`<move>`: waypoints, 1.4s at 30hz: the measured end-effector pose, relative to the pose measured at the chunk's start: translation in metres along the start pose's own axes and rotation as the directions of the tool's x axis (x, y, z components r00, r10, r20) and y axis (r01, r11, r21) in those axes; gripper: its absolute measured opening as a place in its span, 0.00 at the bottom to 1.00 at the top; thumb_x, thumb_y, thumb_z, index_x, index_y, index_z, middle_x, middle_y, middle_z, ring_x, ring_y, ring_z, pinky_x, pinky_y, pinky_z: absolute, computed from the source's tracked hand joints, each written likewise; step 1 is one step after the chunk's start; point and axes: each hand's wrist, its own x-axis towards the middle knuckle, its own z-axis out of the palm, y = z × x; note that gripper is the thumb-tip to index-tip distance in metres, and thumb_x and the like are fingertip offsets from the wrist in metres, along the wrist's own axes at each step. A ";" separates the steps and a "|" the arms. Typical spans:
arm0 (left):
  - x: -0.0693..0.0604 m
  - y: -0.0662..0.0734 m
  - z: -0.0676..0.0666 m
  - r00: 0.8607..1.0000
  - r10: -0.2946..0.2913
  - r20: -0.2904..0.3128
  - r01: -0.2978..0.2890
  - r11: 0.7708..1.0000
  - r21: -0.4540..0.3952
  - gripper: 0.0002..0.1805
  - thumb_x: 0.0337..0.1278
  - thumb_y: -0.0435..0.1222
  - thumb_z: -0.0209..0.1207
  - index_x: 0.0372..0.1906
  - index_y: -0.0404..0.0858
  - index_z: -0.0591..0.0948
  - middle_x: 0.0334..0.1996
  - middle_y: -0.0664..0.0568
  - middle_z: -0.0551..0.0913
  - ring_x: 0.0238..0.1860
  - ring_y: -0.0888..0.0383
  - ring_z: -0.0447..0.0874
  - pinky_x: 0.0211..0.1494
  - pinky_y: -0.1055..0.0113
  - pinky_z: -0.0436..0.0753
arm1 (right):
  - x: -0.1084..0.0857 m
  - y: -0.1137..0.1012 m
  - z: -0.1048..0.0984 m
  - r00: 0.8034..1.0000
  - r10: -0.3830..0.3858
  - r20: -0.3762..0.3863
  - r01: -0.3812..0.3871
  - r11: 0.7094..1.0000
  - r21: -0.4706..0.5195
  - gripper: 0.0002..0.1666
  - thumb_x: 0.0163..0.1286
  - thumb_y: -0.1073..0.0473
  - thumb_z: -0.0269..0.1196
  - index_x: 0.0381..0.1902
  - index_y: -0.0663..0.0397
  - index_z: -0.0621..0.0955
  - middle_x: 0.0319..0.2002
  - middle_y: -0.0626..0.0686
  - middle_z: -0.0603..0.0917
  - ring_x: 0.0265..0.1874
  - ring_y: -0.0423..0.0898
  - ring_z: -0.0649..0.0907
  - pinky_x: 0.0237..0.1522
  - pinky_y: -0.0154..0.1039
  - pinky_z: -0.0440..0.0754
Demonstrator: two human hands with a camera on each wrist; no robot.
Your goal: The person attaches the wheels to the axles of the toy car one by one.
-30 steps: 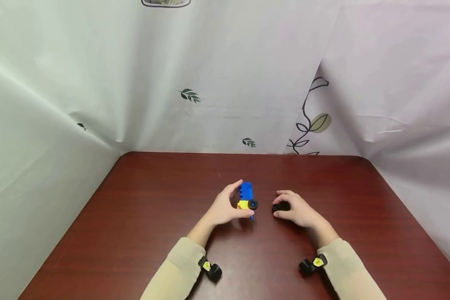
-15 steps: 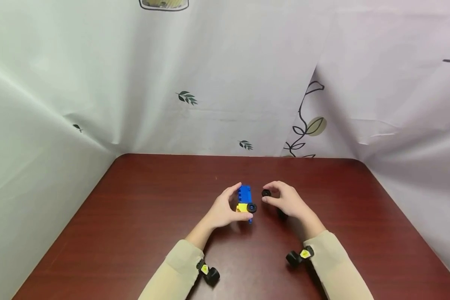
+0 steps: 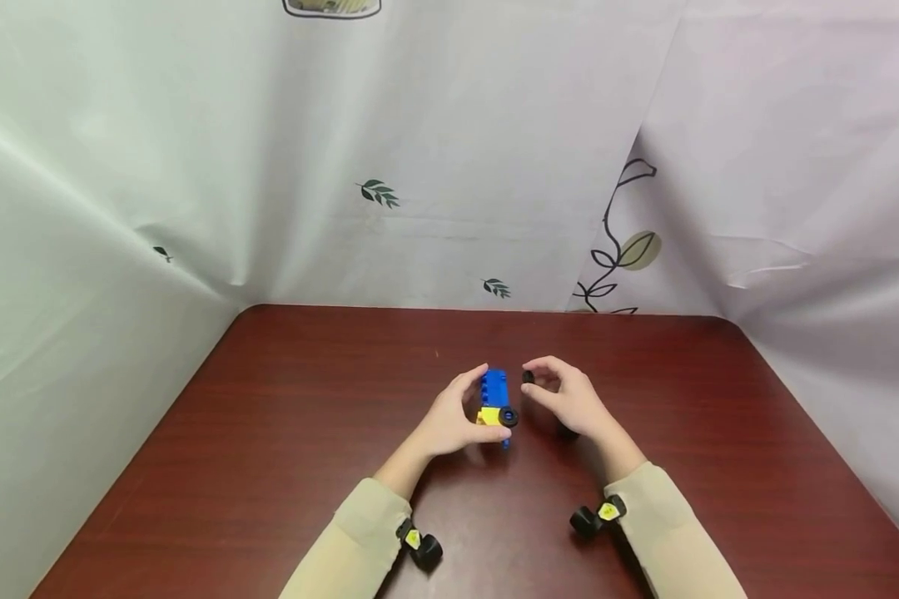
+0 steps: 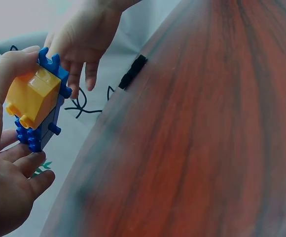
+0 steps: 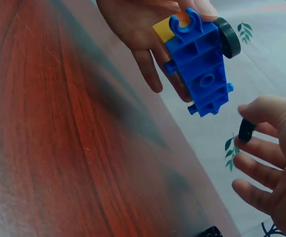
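From where I stand, both hands are busy above the desk (image 3: pixel 330 416), and neither is released. The left hand (image 3: pixel 445 420) grips a blue-and-yellow toy vehicle (image 3: pixel 496 391) lengthwise, its thumb at the end with the blue hook (image 4: pixel 49 60) and its fingers at the other end. That grip is only as wide as the toy is long. A yellow block (image 4: pixel 34 94) sits on the blue base, beside the thumb, and a mounted wheel (image 5: pixel 229 38) is on one side of the base near the hook. Other pegs along the base are bare.

The right hand (image 3: pixel 575 401) pinches a small black wheel (image 5: pixel 246 131) between thumb and index finger, a narrow hold; its remaining fingers are loosely bent and spread, apart from the wheel. In the left wrist view the toy and fingers hide that wheel.

The toy is held up off the desk, between the two hands, its underside turned towards the right hand. The pinched wheel is near the toy's side but not touching it. Lower down, black pieces (image 3: pixel 565 430) lie on the desk, partly covered by the right hand; I can't tell how many.
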 end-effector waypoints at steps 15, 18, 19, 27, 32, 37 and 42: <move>0.000 0.001 0.005 1.000 0.019 0.007 -0.019 1.000 0.002 0.55 0.37 0.50 0.73 0.72 0.40 0.58 0.69 0.46 0.64 0.67 0.49 0.67 0.67 0.54 0.69 | -0.009 -0.034 -0.003 0.996 -0.063 -0.068 0.076 0.975 0.207 0.16 0.62 0.68 0.63 0.47 0.69 0.75 0.46 0.67 0.83 0.37 0.38 0.80 0.40 0.29 0.79; -0.001 0.002 0.005 1.000 0.021 0.015 -0.021 1.000 -0.004 0.55 0.38 0.49 0.73 0.72 0.39 0.58 0.69 0.46 0.64 0.67 0.49 0.67 0.67 0.54 0.69 | -0.006 -0.024 0.001 0.996 -0.068 -0.065 0.082 0.965 0.251 0.15 0.62 0.68 0.63 0.45 0.68 0.73 0.47 0.68 0.83 0.38 0.37 0.82 0.42 0.27 0.80; -0.001 0.003 0.005 1.000 0.021 0.016 -0.021 1.000 -0.005 0.55 0.38 0.49 0.73 0.72 0.39 0.58 0.68 0.45 0.64 0.67 0.49 0.67 0.67 0.54 0.69 | -0.005 -0.019 0.003 0.996 -0.061 -0.063 0.076 0.959 0.273 0.15 0.62 0.67 0.64 0.44 0.67 0.73 0.48 0.67 0.83 0.39 0.37 0.82 0.42 0.26 0.80; -0.002 0.005 0.005 0.999 0.031 0.021 -0.031 0.999 -0.005 0.55 0.38 0.49 0.73 0.72 0.39 0.58 0.68 0.45 0.64 0.66 0.50 0.68 0.67 0.55 0.70 | -0.003 -0.011 0.010 0.998 -0.045 -0.043 0.057 0.934 0.352 0.16 0.63 0.64 0.64 0.44 0.66 0.71 0.52 0.64 0.82 0.47 0.42 0.84 0.47 0.26 0.79; -0.002 0.006 0.005 0.999 0.031 0.030 -0.031 1.000 -0.004 0.55 0.39 0.50 0.72 0.72 0.38 0.57 0.68 0.46 0.64 0.67 0.51 0.68 0.67 0.55 0.70 | -0.008 -0.035 0.005 0.999 -0.049 -0.013 0.051 0.953 0.299 0.19 0.64 0.66 0.62 0.51 0.69 0.73 0.53 0.65 0.81 0.52 0.54 0.82 0.49 0.24 0.77; -0.002 0.007 0.005 0.999 0.032 0.032 -0.031 0.999 -0.013 0.54 0.40 0.49 0.72 0.73 0.40 0.57 0.69 0.48 0.63 0.67 0.53 0.67 0.67 0.56 0.69 | -0.007 -0.030 0.007 0.998 -0.053 0.022 0.047 0.975 0.218 0.23 0.65 0.65 0.61 0.57 0.64 0.75 0.56 0.62 0.80 0.56 0.56 0.79 0.53 0.30 0.78; -0.002 0.006 0.007 0.998 0.051 0.034 -0.050 0.998 -0.032 0.53 0.41 0.47 0.72 0.73 0.41 0.57 0.69 0.48 0.63 0.67 0.53 0.67 0.68 0.55 0.69 | -0.004 -0.012 0.014 0.998 -0.057 0.015 0.053 0.974 0.222 0.22 0.65 0.62 0.62 0.57 0.58 0.77 0.55 0.59 0.81 0.54 0.52 0.80 0.52 0.28 0.77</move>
